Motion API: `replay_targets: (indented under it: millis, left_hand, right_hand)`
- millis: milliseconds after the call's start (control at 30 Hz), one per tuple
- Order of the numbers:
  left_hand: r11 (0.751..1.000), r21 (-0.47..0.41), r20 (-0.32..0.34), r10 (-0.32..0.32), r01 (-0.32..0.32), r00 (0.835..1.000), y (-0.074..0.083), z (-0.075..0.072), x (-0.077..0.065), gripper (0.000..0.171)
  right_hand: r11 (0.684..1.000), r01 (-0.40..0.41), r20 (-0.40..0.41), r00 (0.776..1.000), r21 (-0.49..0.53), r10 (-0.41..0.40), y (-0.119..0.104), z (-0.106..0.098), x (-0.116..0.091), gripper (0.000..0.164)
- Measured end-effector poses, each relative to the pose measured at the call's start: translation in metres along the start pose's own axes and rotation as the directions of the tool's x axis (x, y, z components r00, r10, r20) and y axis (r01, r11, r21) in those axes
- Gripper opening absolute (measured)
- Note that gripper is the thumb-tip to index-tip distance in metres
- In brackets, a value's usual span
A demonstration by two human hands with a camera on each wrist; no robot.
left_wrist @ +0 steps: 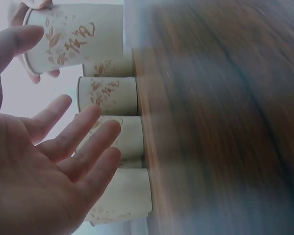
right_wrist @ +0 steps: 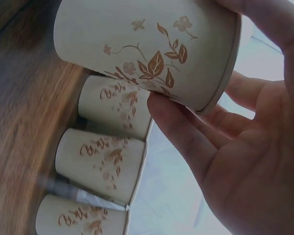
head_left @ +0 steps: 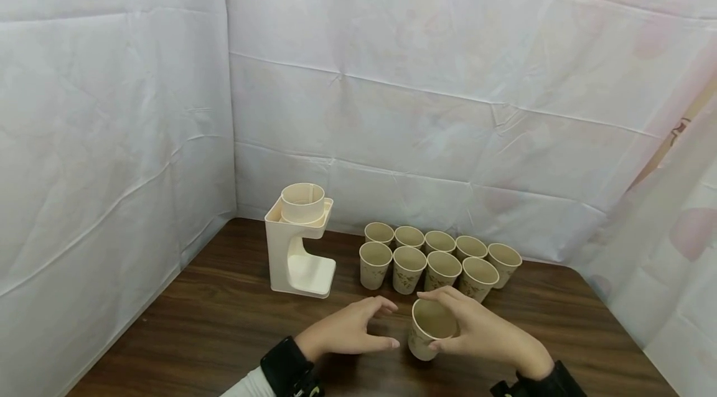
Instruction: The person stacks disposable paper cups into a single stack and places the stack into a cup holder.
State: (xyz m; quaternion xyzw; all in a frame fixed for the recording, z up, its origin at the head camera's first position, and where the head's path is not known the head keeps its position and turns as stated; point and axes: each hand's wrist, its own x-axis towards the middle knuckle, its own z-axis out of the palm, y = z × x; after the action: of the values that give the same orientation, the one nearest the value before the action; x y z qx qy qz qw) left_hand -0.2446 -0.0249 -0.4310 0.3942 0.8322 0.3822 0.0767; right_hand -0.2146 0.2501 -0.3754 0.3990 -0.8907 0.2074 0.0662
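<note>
A beige paper cup [head_left: 421,341] with a brown leaf print is in my right hand [head_left: 476,328], thumb and fingers pinching it near the rim. The right wrist view shows the same cup [right_wrist: 152,49] close up, with fingers of the right hand [right_wrist: 255,142] around its upper side. To the left of that cup, my left hand [head_left: 350,328] has its fingers spread and holds nothing. In the left wrist view the left hand [left_wrist: 44,161] faces palm up to the camera, and its thumb overlaps the cup [left_wrist: 93,36]; the head view shows a gap between them.
Several more paper cups [head_left: 409,266] stand upright in two rows behind my hands. A cream stand [head_left: 277,260] with a round holder [head_left: 302,204] on top is at the back left. White cloth [head_left: 392,104] hangs behind the brown wooden table [head_left: 201,322].
</note>
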Motion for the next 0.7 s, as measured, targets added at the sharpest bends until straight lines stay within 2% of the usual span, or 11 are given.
replay_targets:
  millis: [300, 533, 700]
  left_hand:
    - [0.998, -0.058, 0.023, 0.018, -0.017, 1.0, 0.003, 0.008, 0.008, 0.056]
    - [0.989, -0.133, 0.025, 0.063, -0.06, 0.998, 0.006, 0.011, 0.01, 0.057]
    - [0.986, -0.144, 0.027, 0.087, -0.082, 0.996, 0.003, 0.012, 0.011, 0.059]
  right_hand:
    - [0.997, 0.046, 0.038, 0.998, 0.062, -0.048, -0.004, 0.011, 0.004, 0.07]
    - [0.991, 0.099, 0.021, 0.995, 0.092, -0.102, -0.007, 0.017, 0.006, 0.069]
    - [0.993, 0.079, 0.03, 0.996, 0.091, -0.083, -0.011, 0.017, 0.006, 0.07]
